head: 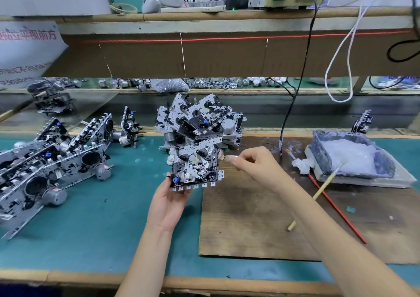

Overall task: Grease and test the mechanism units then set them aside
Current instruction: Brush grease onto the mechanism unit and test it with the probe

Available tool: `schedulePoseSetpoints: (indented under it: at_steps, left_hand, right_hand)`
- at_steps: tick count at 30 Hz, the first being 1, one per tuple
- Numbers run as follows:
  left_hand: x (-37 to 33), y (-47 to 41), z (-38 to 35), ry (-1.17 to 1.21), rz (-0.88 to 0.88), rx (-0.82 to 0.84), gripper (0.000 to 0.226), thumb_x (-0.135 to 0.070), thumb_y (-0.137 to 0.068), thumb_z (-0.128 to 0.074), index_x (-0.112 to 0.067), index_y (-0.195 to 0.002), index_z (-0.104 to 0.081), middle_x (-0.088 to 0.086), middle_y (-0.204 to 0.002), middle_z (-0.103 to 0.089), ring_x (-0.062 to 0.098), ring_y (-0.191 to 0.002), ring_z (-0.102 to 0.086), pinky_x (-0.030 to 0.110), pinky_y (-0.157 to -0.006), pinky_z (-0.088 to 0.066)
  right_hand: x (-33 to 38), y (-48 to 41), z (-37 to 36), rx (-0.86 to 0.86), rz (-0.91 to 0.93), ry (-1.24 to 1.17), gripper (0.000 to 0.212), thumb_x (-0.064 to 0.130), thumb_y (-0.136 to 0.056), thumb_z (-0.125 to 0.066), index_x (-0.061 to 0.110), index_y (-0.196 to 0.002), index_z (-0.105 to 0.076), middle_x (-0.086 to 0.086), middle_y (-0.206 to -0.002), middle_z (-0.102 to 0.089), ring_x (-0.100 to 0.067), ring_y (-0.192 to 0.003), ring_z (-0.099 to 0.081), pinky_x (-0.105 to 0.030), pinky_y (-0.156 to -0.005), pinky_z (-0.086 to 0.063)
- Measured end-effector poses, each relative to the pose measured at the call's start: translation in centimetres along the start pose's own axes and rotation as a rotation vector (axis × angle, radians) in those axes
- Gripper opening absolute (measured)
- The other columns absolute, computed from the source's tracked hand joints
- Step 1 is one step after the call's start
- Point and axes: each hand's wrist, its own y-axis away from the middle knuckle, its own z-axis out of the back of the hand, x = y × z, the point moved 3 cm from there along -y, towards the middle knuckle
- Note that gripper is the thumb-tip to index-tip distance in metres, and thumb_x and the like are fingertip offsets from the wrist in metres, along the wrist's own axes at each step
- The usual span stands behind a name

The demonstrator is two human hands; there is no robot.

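A metal mechanism unit [196, 169] with black parts and a small blue piece is held up over the bench, in front of a pile of like units [200, 121]. My left hand [169, 202] grips its lower left edge from below. My right hand [252, 163] pinches something small and pale at the unit's upper right edge; I cannot tell what it is. A tray of white grease [350, 158] sits to the right, with a wooden-handled brush [322, 187] leaning into it.
Rows of mechanism units [52, 160] with motors lie on the green mat at the left. A brown board [261, 217] covers the bench at the right, with a red stick [336, 208] on it. A black cable [293, 105] hangs down near the pile. One unit [362, 121] stands behind the tray.
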Motion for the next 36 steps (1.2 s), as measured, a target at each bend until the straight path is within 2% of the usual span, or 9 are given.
schedulePoseSetpoints:
  at_steps: [6,17,19,21,22,25,31,34,36]
  left_hand:
    - [-0.1,0.0,0.0,-0.008,-0.002,-0.005,0.065,-0.024,-0.003,-0.097,-0.011,-0.064,-0.076,0.005,-0.078,-0.073,0.015,-0.064,-0.07,0.027,-0.055,-0.057]
    - [-0.1,0.0,0.1,-0.026,0.004,-0.005,0.064,-0.025,-0.003,-0.097,-0.012,-0.063,-0.076,0.003,-0.077,-0.072,0.013,-0.063,-0.068,0.024,-0.058,-0.056]
    - [-0.1,0.0,0.1,-0.043,0.002,-0.003,0.063,-0.026,-0.004,-0.097,-0.013,-0.061,-0.076,0.002,-0.076,-0.072,0.012,-0.063,-0.068,0.024,-0.058,-0.056]
    - [-0.1,-0.1,0.0,-0.063,-0.005,0.002,0.061,-0.028,-0.005,-0.097,-0.014,-0.06,-0.075,0.001,-0.075,-0.073,0.011,-0.063,-0.068,0.023,-0.058,-0.055]
    - [-0.1,-0.1,0.1,-0.066,-0.01,0.007,0.06,-0.028,-0.005,-0.097,-0.014,-0.059,-0.075,0.0,-0.075,-0.073,0.011,-0.063,-0.069,0.023,-0.058,-0.055]
    - [-0.1,-0.1,0.1,-0.059,-0.011,0.009,0.06,-0.027,-0.006,-0.098,-0.013,-0.061,-0.075,0.001,-0.076,-0.073,0.012,-0.065,-0.069,0.023,-0.058,-0.056]
    - [-0.1,-0.2,0.1,-0.055,-0.02,0.012,0.062,-0.025,-0.006,-0.098,-0.012,-0.063,-0.076,0.003,-0.078,-0.073,0.013,-0.066,-0.07,0.024,-0.057,-0.057]
    - [-0.1,-0.1,0.2,-0.058,-0.028,0.02,0.056,-0.023,-0.013,-0.098,-0.012,-0.062,-0.075,0.002,-0.076,-0.073,0.013,-0.066,-0.07,0.023,-0.057,-0.057]
    - [0.0,-0.2,0.3,-0.084,-0.021,0.015,0.031,-0.021,-0.037,-0.091,-0.012,-0.063,-0.076,0.001,-0.075,-0.073,0.012,-0.065,-0.069,0.022,-0.055,-0.056]
  right_hand:
    - [0.1,0.1,0.1,-0.06,0.026,-0.05,0.049,0.026,-0.086,-0.062,-0.018,-0.066,-0.052,0.002,-0.048,-0.03,-0.004,-0.041,-0.025,-0.013,-0.044,-0.021]
    - [-0.5,-0.1,-0.7,-0.033,-0.016,-0.065,0.043,0.028,-0.087,-0.063,-0.003,-0.058,-0.056,0.011,-0.033,-0.029,-0.005,-0.036,-0.027,-0.023,-0.05,-0.028]
    - [-0.6,-0.1,-0.7,-0.023,-0.035,-0.07,0.042,0.028,-0.087,-0.063,0.002,-0.055,-0.054,0.011,-0.032,-0.031,-0.002,-0.037,-0.038,-0.025,-0.054,-0.032]
    - [-0.7,-0.1,-0.8,-0.006,-0.051,-0.087,0.043,0.028,-0.087,-0.062,0.0,-0.056,-0.053,0.011,-0.031,-0.035,-0.014,-0.067,-0.068,-0.029,-0.06,-0.038]
    - [-0.7,-0.2,-0.9,-0.002,-0.058,-0.095,0.046,0.028,-0.087,-0.062,-0.006,-0.058,-0.053,0.012,-0.03,-0.036,-0.02,-0.077,-0.069,-0.029,-0.062,-0.039]
    - [-1.0,-0.4,-0.8,-0.002,-0.091,-0.077,0.052,0.034,-0.086,-0.062,-0.014,-0.068,-0.053,0.012,-0.034,-0.033,-0.004,-0.038,-0.041,-0.019,-0.053,-0.036]
    - [-0.8,-0.5,-0.4,0.115,-0.188,-0.031,0.041,0.043,-0.087,-0.058,0.008,-0.065,-0.059,-0.005,-0.052,-0.05,-0.012,-0.043,-0.045,-0.013,-0.041,-0.036]
    - [-0.6,-0.5,-0.4,0.088,-0.179,0.008,0.032,0.041,-0.088,-0.057,0.015,-0.07,-0.06,0.004,-0.058,-0.055,-0.009,-0.053,-0.052,-0.019,-0.054,-0.044]
    - [0.0,-0.4,-0.2,-0.058,-0.101,0.018,0.025,0.038,-0.088,-0.057,0.016,-0.099,-0.063,0.01,-0.08,-0.06,-0.008,-0.076,-0.056,-0.02,-0.071,-0.046]
